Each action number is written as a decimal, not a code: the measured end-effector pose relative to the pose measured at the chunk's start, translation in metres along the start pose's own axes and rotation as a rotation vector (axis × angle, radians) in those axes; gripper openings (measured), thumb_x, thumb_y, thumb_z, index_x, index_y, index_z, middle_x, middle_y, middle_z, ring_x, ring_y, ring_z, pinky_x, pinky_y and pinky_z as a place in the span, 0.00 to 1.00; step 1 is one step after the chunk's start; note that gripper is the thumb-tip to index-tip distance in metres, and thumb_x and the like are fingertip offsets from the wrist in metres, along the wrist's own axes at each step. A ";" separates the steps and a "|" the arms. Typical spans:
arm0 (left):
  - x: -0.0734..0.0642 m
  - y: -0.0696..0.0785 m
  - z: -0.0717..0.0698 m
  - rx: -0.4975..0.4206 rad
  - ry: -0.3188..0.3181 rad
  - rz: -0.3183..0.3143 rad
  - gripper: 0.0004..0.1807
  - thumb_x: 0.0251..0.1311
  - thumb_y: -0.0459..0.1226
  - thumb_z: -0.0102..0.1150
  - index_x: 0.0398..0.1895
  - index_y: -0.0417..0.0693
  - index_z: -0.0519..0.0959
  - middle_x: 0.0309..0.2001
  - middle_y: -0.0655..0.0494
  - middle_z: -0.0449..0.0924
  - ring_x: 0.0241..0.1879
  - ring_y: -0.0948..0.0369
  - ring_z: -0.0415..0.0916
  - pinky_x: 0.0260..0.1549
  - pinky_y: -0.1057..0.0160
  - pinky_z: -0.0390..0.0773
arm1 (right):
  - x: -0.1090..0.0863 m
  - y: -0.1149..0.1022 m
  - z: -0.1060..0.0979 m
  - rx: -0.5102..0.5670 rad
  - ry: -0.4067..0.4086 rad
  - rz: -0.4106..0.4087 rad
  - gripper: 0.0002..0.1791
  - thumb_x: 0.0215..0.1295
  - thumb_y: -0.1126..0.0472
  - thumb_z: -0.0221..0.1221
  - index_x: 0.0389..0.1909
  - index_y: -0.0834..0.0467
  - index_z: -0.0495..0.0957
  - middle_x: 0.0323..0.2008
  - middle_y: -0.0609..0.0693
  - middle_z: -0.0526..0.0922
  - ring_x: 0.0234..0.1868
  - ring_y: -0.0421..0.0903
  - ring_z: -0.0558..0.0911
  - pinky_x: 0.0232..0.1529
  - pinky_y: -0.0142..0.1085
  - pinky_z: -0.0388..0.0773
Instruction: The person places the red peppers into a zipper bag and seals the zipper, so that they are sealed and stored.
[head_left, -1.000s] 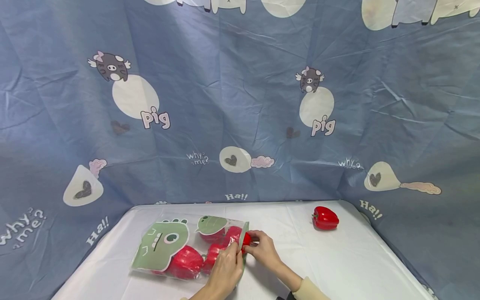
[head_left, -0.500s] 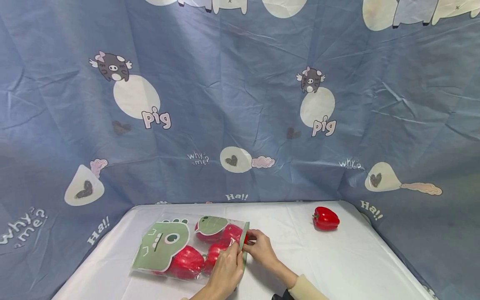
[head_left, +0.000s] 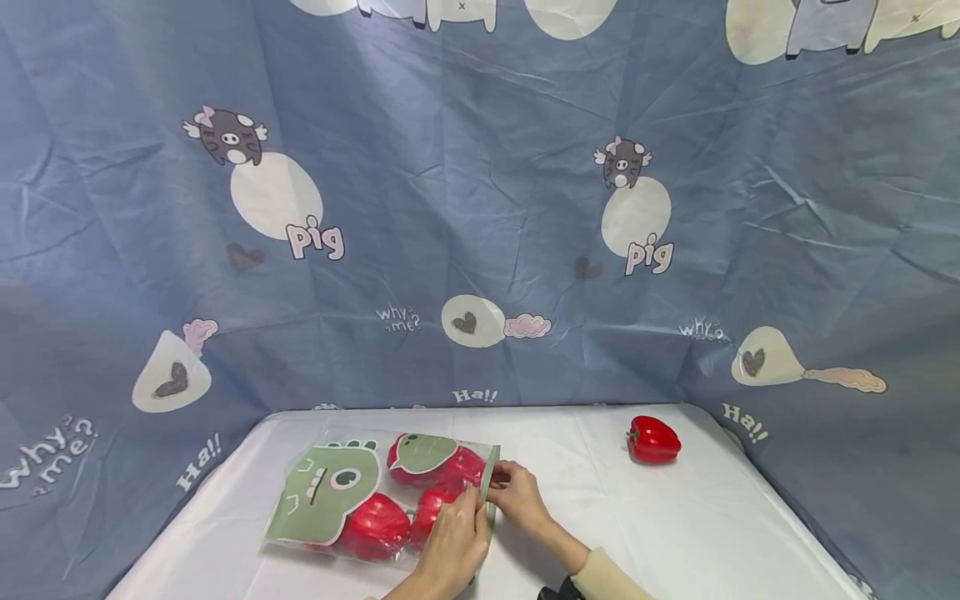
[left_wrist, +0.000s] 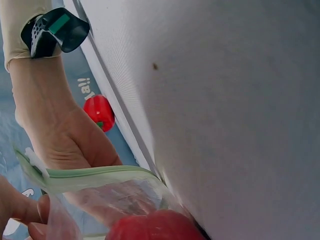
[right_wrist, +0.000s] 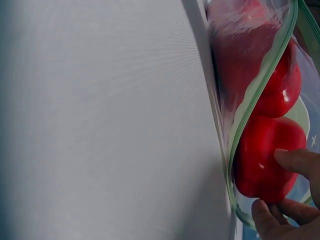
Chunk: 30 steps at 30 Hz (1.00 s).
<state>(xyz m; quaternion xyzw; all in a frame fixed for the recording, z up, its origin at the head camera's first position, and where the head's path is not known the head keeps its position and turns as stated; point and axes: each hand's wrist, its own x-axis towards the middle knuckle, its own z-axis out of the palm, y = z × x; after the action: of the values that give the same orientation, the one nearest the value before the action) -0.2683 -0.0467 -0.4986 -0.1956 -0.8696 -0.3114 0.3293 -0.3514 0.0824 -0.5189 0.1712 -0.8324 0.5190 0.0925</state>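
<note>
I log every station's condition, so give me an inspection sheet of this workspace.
Surface: white-covered table.
Job's things: clear plastic bag with green print, several red peppers inside; loose pepper at the table's far right.
Clutter: nothing seen.
Grips: left hand holds the bag beside its opening; right hand has thumb and fingers round the nearest pepper, just inside that opening.
Cables: nothing seen.
Surroundings: blue fabric backdrop printed with pigs and hearts.

Blue backdrop [head_left: 525,208] lettered "pig" [head_left: 316,239] (twice), "why me?" [head_left: 398,317], "Ha!!" [head_left: 475,397], rightmost "why" [head_left: 697,329] seemingly cut off
</note>
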 end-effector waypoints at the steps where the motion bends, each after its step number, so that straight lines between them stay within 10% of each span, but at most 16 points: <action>1: 0.000 0.000 0.000 0.000 -0.001 0.000 0.14 0.52 0.27 0.60 0.22 0.51 0.67 0.18 0.63 0.69 0.19 0.67 0.71 0.17 0.71 0.66 | 0.000 0.000 0.000 -0.003 0.004 0.002 0.22 0.48 0.62 0.71 0.44 0.68 0.80 0.39 0.60 0.85 0.41 0.53 0.85 0.42 0.32 0.81; 30: 0.001 0.001 -0.003 -0.006 -0.032 -0.040 0.13 0.53 0.28 0.58 0.22 0.51 0.67 0.18 0.64 0.67 0.19 0.70 0.67 0.17 0.72 0.65 | -0.008 0.002 -0.012 -0.003 -0.083 0.018 0.29 0.47 0.67 0.68 0.53 0.72 0.74 0.44 0.63 0.83 0.47 0.57 0.83 0.47 0.39 0.80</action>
<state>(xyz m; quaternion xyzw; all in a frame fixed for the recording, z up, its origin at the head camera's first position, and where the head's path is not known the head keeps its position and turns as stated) -0.2676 -0.0479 -0.4960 -0.1843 -0.8776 -0.3175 0.3083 -0.3445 0.0956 -0.5177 0.1847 -0.8377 0.5111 0.0535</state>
